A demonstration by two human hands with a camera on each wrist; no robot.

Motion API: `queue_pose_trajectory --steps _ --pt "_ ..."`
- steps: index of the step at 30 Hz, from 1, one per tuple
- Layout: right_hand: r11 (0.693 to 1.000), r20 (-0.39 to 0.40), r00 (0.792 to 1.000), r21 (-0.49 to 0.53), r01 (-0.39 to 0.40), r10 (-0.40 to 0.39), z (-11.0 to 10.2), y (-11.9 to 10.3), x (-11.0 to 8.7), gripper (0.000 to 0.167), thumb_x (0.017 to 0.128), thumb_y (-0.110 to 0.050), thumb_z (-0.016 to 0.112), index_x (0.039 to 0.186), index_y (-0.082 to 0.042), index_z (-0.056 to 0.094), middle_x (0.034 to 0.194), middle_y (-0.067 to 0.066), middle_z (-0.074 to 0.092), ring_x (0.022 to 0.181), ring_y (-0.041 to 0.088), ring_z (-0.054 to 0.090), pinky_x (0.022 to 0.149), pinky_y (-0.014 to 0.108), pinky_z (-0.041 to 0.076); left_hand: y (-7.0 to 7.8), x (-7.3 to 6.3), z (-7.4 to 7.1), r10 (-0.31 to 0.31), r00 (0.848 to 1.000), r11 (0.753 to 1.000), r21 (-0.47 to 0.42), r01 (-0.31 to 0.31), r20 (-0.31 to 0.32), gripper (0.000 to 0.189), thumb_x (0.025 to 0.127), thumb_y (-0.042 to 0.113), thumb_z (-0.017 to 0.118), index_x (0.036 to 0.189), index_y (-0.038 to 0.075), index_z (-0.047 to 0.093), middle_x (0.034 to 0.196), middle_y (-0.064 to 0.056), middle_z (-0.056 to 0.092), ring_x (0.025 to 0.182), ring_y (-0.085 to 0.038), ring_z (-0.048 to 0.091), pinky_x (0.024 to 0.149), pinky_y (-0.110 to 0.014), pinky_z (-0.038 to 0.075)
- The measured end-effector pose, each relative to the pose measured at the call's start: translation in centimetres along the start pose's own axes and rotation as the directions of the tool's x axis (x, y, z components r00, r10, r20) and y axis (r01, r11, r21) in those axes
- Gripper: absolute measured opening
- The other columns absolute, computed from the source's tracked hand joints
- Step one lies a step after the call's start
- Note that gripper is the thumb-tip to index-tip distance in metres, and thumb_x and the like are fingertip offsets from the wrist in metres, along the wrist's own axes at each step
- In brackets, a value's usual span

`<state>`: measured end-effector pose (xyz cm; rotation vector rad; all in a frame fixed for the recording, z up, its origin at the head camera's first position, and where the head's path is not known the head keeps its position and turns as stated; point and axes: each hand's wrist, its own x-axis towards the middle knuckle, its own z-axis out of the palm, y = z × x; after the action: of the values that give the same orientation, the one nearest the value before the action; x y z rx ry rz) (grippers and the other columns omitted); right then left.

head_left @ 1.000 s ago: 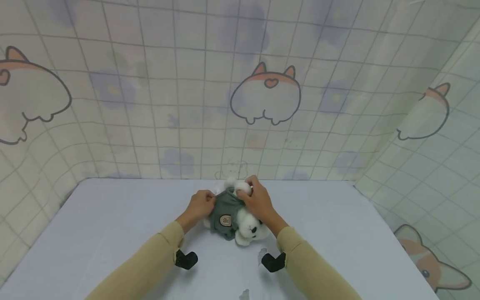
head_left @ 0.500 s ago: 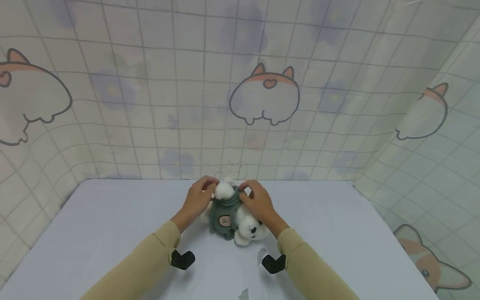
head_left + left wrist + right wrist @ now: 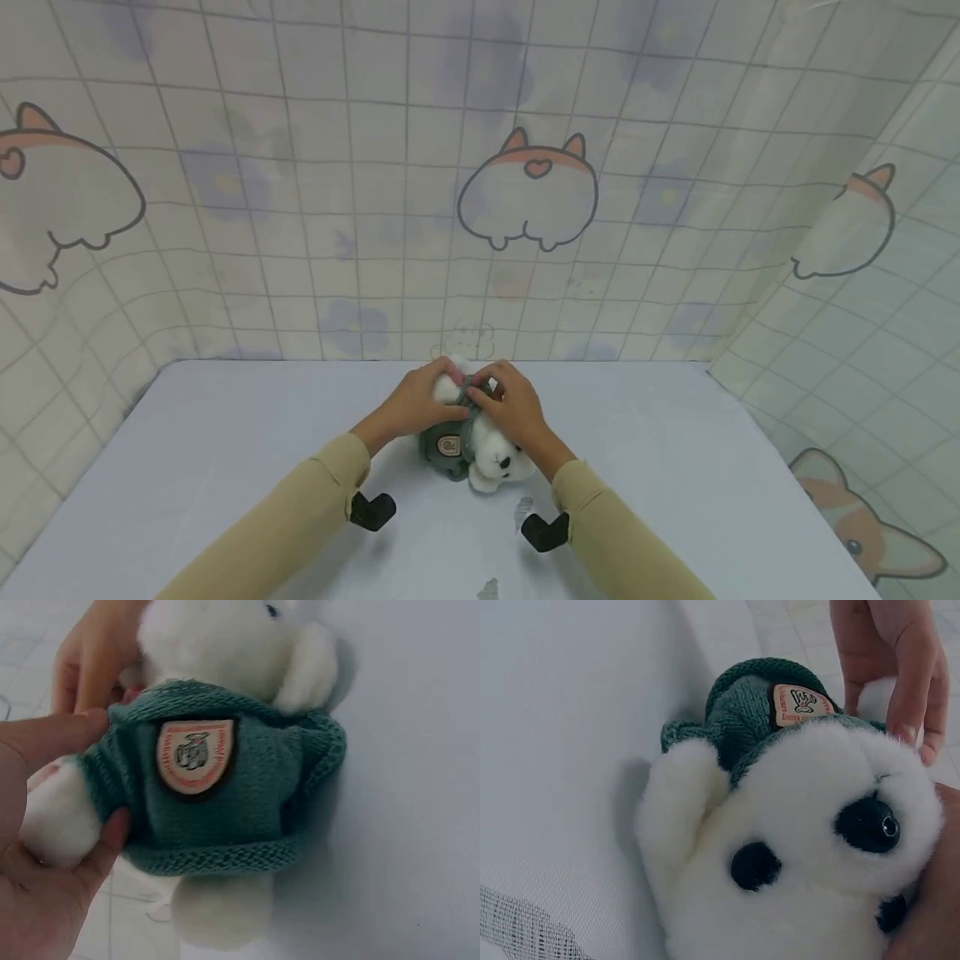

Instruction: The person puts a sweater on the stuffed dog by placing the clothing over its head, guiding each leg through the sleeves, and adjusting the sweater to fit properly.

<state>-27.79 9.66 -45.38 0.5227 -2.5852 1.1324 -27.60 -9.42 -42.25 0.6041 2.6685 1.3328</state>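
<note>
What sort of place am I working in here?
Probably a makeshift tabletop booth; home or studio, I can't tell. A corgi-print curtain rises behind and beside a white table, and a white plush toy in a green knitted sweater lies on it.

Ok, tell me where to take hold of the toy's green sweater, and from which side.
Probably by the lower hem of the green sweater, coming from the person's left. The toy's head lies toward the right, so that edge faces left. The hem is a thick knitted band with a white foot poking out beyond it, so it should pinch well.
</note>
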Motion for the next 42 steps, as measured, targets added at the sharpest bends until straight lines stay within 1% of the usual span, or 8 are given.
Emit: queue_pose_trajectory --steps 7,13,21,25,27,29,33,42 --pt "0.998 -0.021 0.998 -0.02 -0.054 0.053 0.2 0.0 -0.2 0.017 0.093 -0.029 0.065 0.099 -0.016 0.057 0.087 0.0 0.059 0.062 0.007 0.045 0.056 0.022 0.04 0.0 0.4 0.9 0.08 0.996 0.991 0.106 -0.076 -0.037 0.02 0.088 0.016 0.07 0.1 0.016 0.054 0.106 -0.006 0.063 0.087 -0.019 0.058 0.071 -0.032 0.05" --pt "0.992 0.0 0.996 -0.089 -0.089 0.089 0.3 -0.2 -0.2 0.019 0.096 -0.033 0.058 0.108 -0.017 0.057 0.097 -0.003 0.059 0.067 0.007 0.048 0.06 0.023 0.042 -0.1 0.3 0.5 0.157 0.984 0.973 0.184 -0.139 -0.087 0.007 0.09 0.018 0.066 0.094 0.014 0.061 0.108 -0.003 0.065 0.106 -0.023 0.06 0.091 -0.042 0.05" --pt "0.983 0.014 0.992 -0.138 -0.124 0.127 0.2 -0.1 -0.2 0.023 0.098 -0.038 0.054 0.111 -0.019 0.056 0.102 -0.002 0.058 0.07 0.008 0.049 0.063 0.026 0.042 -0.7 -0.5 -1.3 0.156 0.98 0.985 0.093 -0.145 -0.127 0.008 0.088 0.016 0.068 0.09 0.011 0.062 0.114 -0.007 0.065 0.113 -0.027 0.059 0.097 -0.046 0.048" --pt "0.982 0.016 0.991 -0.138 -0.13 0.133 0.2 0.1 -0.3 0.026 0.098 -0.042 0.052 0.111 -0.021 0.057 0.104 -0.003 0.057 0.074 0.009 0.05 0.067 0.028 0.043 -1.3 -0.7 -1.3 0.031 0.998 0.994 -0.106 -0.036 -0.046 0.023 0.093 0.023 0.065 0.111 0.011 0.057 0.127 -0.012 0.058 0.113 -0.03 0.06 0.091 -0.042 0.054" --pt "0.983 0.017 0.991 -0.132 -0.13 0.134 0.1 0.1 -0.3 0.027 0.098 -0.043 0.052 0.111 -0.021 0.057 0.104 -0.003 0.057 0.074 0.009 0.05 0.068 0.028 0.043 -1.8 -0.6 -1.2 -0.072 0.997 0.95 -0.306 0.071 0.006 0.029 0.098 0.022 0.057 0.122 0.006 0.053 0.131 -0.017 0.054 0.104 -0.027 0.065 0.086 -0.037 0.057" --pt "0.984 0.013 0.992 -0.129 -0.126 0.129 0.2 0.1 -0.4 0.027 0.098 -0.043 0.052 0.111 -0.02 0.058 0.104 -0.003 0.058 0.075 0.009 0.05 0.068 0.028 0.043 -2.4 -0.4 -1.1 -0.15 0.986 0.846 -0.508 0.163 0.067 0.031 0.102 0.015 0.046 0.126 -0.004 0.05 0.131 -0.023 0.052 0.095 -0.024 0.069 0.084 -0.033 0.058" --pt "0.982 0.016 0.992 -0.144 -0.122 0.126 0.3 -0.1 -0.4 0.026 0.097 -0.041 0.053 0.112 -0.02 0.058 0.107 -0.003 0.059 0.077 0.008 0.053 0.07 0.028 0.045 -2.9 -0.2 -0.9 -0.242 0.957 0.718 -0.633 0.288 0.161 0.029 0.101 0.007 0.042 0.124 -0.006 0.055 0.121 -0.025 0.06 0.084 -0.021 0.073 0.084 -0.031 0.058" --pt "0.983 0.023 0.993 -0.142 -0.113 0.117 0.4 -0.5 -0.5 0.021 0.098 -0.032 0.055 0.114 -0.019 0.058 0.109 -0.003 0.058 0.078 0.009 0.053 0.07 0.027 0.045 -2.3 0.9 -0.2 -0.327 0.931 0.848 -0.384 0.365 0.163 0.023 0.092 0.004 0.044 0.104 -0.006 0.061 0.086 -0.012 0.068 0.052 -0.012 0.064 0.052 -0.024 0.055"
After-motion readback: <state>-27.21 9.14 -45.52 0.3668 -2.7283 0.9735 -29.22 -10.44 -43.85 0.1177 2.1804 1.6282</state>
